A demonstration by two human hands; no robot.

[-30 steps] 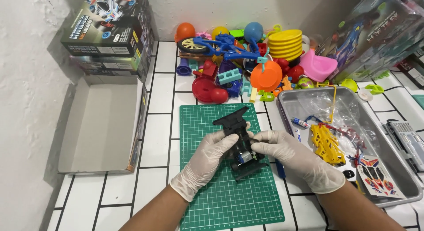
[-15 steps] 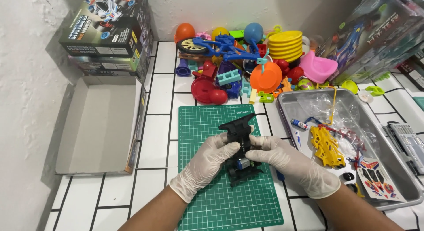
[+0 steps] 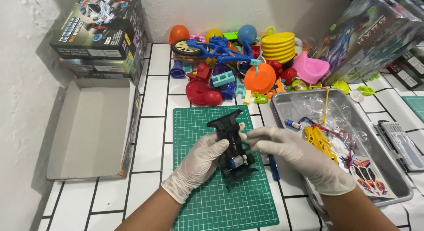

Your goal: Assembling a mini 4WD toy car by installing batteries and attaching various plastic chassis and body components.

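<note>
Both my hands wear white gloves and hold a black toy car chassis (image 3: 230, 142) above a green cutting mat (image 3: 221, 200). My left hand (image 3: 199, 160) grips the chassis from its left side. My right hand (image 3: 287, 151) pinches its right side near the middle. A small blue and silver motor sits near the lower end of the chassis. A blue tool (image 3: 273, 167) lies on the mat's right edge, partly hidden under my right hand.
A grey metal tray (image 3: 399, 187) at right holds a yellow car body, plastic bags and a sticker sheet. Colourful plastic toys (image 3: 238, 63) pile up behind the mat. An open cardboard box lid (image 3: 88, 129) and stacked boxes (image 3: 101, 32) stand at left.
The chassis and both hands have shifted slightly; my right hand's fingers have moved up along the chassis side toward its middle.
</note>
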